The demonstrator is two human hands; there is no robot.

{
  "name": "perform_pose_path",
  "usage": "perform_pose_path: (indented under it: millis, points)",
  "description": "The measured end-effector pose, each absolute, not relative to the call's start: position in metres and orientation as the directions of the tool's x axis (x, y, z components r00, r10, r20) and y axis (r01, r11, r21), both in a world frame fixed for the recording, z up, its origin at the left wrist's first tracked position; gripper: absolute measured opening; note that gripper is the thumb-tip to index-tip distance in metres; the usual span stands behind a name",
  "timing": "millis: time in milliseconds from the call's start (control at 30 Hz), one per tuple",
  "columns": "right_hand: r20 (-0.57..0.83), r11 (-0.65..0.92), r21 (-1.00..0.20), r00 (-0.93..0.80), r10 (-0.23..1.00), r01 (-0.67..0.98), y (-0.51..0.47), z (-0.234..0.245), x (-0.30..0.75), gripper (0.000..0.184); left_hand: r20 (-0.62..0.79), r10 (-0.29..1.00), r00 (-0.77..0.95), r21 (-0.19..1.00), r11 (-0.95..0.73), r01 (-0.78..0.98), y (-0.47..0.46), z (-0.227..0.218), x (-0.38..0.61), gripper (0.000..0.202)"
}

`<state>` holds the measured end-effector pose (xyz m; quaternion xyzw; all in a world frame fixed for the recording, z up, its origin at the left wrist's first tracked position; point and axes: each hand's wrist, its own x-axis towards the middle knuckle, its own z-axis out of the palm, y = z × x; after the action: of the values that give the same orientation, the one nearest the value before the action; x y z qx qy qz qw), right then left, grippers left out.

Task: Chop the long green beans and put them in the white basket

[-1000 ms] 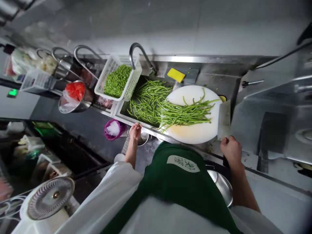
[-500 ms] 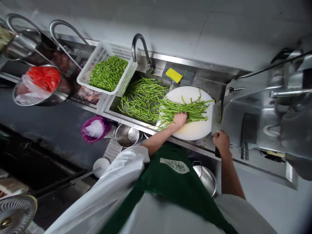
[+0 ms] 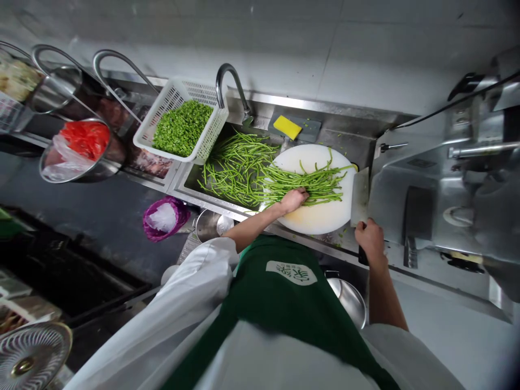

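Long green beans (image 3: 320, 183) lie in a bundle across a round white cutting board (image 3: 325, 216), and more of them fill the sink (image 3: 190, 181) to its left. My left hand (image 3: 293, 199) is closed on the near side of the bundle on the board. My right hand (image 3: 369, 238) grips the dark handle of a cleaver (image 3: 359, 196), whose wide blade rests at the board's right edge.
A white basket (image 3: 211, 138) of chopped greens sits on the sink's far left rim by the tap (image 3: 229, 86). A yellow sponge (image 3: 287, 127) lies behind the board. A steel bowl (image 3: 81, 151) with red pieces, a purple bag (image 3: 162, 218) and small steel pots (image 3: 211, 225) stand left. A second cleaver (image 3: 412, 222) lies on the right counter.
My left hand went from the sink's front rim onto the bean bundle on the board and slid slightly left along it. My right hand kept its hold on the cleaver.
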<state>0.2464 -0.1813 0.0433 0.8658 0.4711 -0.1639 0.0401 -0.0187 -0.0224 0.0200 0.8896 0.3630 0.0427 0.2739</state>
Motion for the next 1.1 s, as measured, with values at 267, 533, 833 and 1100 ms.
perform_pose_path:
  millis: [267,533,833,1100]
  points:
    - [-0.312,-0.549,-0.136,0.490,0.814,0.825,-0.184,0.043,0.250,0.042,-0.180,0.896,0.407,0.972,0.099,0.212,-0.028,0.012,-0.030,0.011]
    - [-0.328,-0.571,-0.143,0.506,0.798,0.808,-0.183,0.043,0.252,0.039,-0.195,0.923,0.331,0.894,0.028,0.447,-0.040,0.026,-0.049,0.007]
    - [-0.355,-0.573,-0.111,0.506,0.786,0.812,-0.181,0.046,0.251,0.041,-0.311,0.813,0.492,0.289,-0.413,0.864,-0.017,0.060,-0.052,0.040]
    - [-0.338,-0.561,-0.128,0.496,0.800,0.818,-0.182,0.044,0.250,0.041,-0.411,0.746,0.523,0.173,-0.500,0.849,0.008,0.067,-0.050,0.042]
